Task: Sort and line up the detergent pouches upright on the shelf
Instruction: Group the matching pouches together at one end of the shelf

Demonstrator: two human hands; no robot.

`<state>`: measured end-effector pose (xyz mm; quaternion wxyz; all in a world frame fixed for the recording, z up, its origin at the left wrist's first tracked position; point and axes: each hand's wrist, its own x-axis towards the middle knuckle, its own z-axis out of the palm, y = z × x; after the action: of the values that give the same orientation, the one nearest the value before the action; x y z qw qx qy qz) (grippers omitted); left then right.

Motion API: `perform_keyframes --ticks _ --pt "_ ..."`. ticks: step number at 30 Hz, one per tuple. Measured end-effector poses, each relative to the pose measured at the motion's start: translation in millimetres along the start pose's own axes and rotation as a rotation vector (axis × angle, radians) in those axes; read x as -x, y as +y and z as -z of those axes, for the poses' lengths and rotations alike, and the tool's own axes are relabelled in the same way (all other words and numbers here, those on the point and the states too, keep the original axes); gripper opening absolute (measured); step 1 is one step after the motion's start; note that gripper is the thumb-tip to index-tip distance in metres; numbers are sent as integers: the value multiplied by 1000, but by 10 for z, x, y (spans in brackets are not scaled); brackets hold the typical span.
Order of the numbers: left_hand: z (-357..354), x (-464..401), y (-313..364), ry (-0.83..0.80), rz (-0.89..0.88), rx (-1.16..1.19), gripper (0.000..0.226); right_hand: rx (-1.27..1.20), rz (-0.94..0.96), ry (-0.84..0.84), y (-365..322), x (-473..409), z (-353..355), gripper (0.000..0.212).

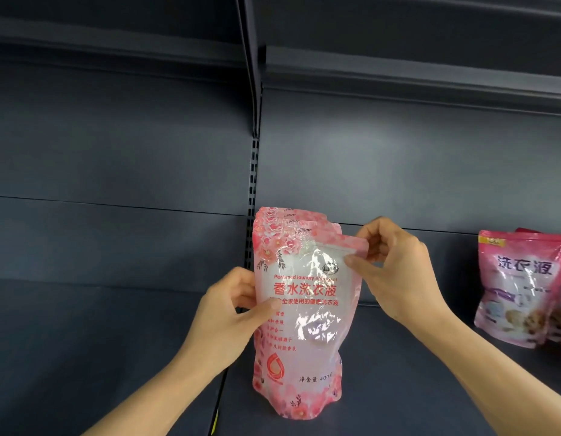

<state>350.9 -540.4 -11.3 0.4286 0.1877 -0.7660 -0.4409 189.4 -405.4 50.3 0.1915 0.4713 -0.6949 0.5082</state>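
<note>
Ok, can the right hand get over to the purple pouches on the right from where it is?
Probably yes. The right hand pinches the pink pouch's top corner, so it must let go first. The bare shelf between it and the purple pouches shows nothing in the way.

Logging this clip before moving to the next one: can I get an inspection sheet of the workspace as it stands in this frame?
Surface: dark grey metal shelf, with a matching back panel behind.
Job's things: glossy pink floral plastic detergent pouches stand upright in a front-to-back row near the slotted upright; pink-and-purple detergent pouches stand at the right edge, leaning slightly.
Clutter: nothing seen.
Hands: left hand grips the front floral pouch's left edge; right hand pinches its top right corner.
Cables: nothing seen.
Surroundings: dark grey upper shelf overhead; adjoining dark grey shelf bay to the left.
</note>
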Motion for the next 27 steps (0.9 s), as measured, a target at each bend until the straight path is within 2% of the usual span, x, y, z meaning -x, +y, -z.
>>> perform_keyframes --ticks 5,8,10,14,16,20,27 --pt "36 -19 24 -18 -16 30 11 -131 -19 -85 -51 -65 53 10" --pt "87 -126 -11 58 29 73 19 -190 -105 -79 -36 -265 56 20" --pt "122 -268 -100 98 75 34 14 -147 -162 -87 -15 -458 46 22" --pt "56 -487 -282 -49 185 -37 29 -63 -229 -273 45 -735 -15 15" --pt "0 -535 -332 -108 207 -49 28 -37 -265 -349 82 -806 -55 14" --pt "-29 -577 -370 -107 201 -100 23 -25 -301 -370 107 -871 -94 11" --pt "47 -575 -443 -112 170 -103 23 -50 -251 -347 120 -864 -140 5"
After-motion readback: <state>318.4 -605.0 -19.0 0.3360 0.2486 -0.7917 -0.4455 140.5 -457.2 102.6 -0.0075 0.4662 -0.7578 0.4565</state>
